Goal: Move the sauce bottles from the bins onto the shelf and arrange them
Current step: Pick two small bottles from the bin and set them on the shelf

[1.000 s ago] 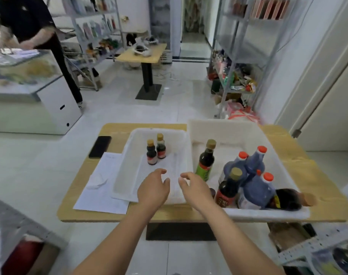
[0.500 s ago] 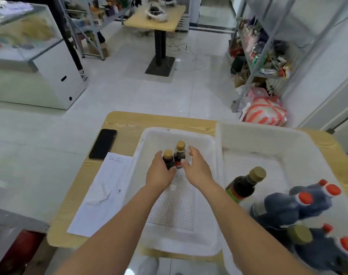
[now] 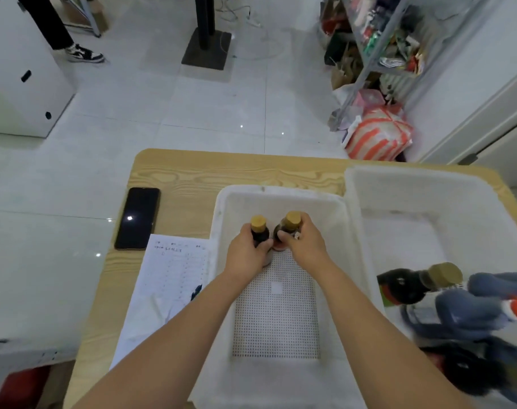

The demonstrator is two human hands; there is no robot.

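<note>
Though close, labels on bottles point(image 3: 259, 235) unreadable

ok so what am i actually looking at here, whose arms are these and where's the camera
There is no machine here. These are a person's own bare arms, filmed by one wide-angle camera worn on the head and looking down. The left hand grips the left small bottle and the right hand grips the right small bottle. Both bottles are gold-capped and upright inside the smaller white bin, which sits on a wooden table. The larger bin beside it holds bigger bottles, blurred at the picture's edge. A phone and a printed sheet lie left of the bins.
</note>
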